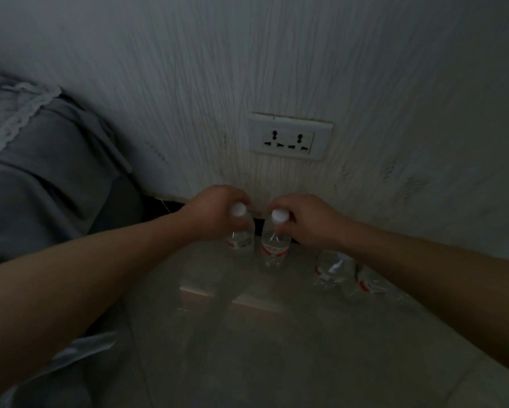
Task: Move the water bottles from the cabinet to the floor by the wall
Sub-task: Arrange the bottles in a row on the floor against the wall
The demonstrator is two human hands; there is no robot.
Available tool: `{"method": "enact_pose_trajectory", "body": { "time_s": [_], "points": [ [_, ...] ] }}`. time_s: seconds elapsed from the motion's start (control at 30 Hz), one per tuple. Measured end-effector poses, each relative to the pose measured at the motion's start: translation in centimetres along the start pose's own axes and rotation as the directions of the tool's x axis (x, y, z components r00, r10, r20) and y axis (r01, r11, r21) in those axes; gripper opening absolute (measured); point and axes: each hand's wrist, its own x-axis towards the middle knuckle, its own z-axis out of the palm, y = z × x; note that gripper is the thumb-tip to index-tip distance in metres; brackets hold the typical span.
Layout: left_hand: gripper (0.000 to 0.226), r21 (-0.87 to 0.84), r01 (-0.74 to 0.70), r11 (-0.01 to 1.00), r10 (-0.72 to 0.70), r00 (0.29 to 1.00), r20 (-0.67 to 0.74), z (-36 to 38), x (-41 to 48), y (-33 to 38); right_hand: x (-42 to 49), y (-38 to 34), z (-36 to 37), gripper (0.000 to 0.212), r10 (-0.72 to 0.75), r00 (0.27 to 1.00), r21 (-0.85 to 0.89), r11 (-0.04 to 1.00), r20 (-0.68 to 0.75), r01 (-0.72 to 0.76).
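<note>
Two clear water bottles with white caps and red-and-white labels stand upright on the glossy floor close to the wall. My left hand (212,210) grips the neck of the left bottle (241,240) just below its cap. My right hand (309,219) grips the neck of the right bottle (274,248) the same way. The two bottles stand side by side, a small gap between them. Two more bottles (331,267) (365,282) show under my right forearm, partly hidden by it.
A white double wall socket (288,136) sits on the textured wall above the bottles. Grey bedding with a lace-edged sheet (41,160) fills the left side. A dark skirting strip (165,206) runs along the wall's foot. Glossy floor (277,348) stretches toward me.
</note>
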Motion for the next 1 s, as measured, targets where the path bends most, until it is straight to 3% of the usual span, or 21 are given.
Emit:
{"method": "enact_pose_trajectory", "body": {
  "time_s": [0.13, 0.3, 0.77, 1.0],
  "points": [
    [0.039, -0.008, 0.092, 0.996, -0.092, 0.995, -0.04, 0.4, 0.4, -0.1, 0.1, 0.0, -0.1, 0.026, -0.021, 1.0, -0.006, 1.0, -0.012, 0.021],
    [0.027, 0.035, 0.015, 0.999, -0.015, 1.0, -0.013, -0.1, 0.4, 0.2, 0.0, -0.1, -0.2, 0.027, -0.017, 1.0, -0.005, 1.0, -0.002, 0.017],
    [0.043, 0.005, -0.047, 0.999, 0.046, 0.987, 0.156, -1.2, 0.0, 0.1, -0.2, 0.0, -0.1, 0.018, -0.039, 0.999, -0.02, 0.999, -0.004, 0.038],
    [0.04, -0.014, -0.051, 0.999, 0.052, 0.992, 0.115, -1.0, -0.1, 0.4, -0.5, -0.2, -0.4, 0.018, -0.052, 0.999, -0.015, 0.999, -0.015, 0.052]
  ]
}}
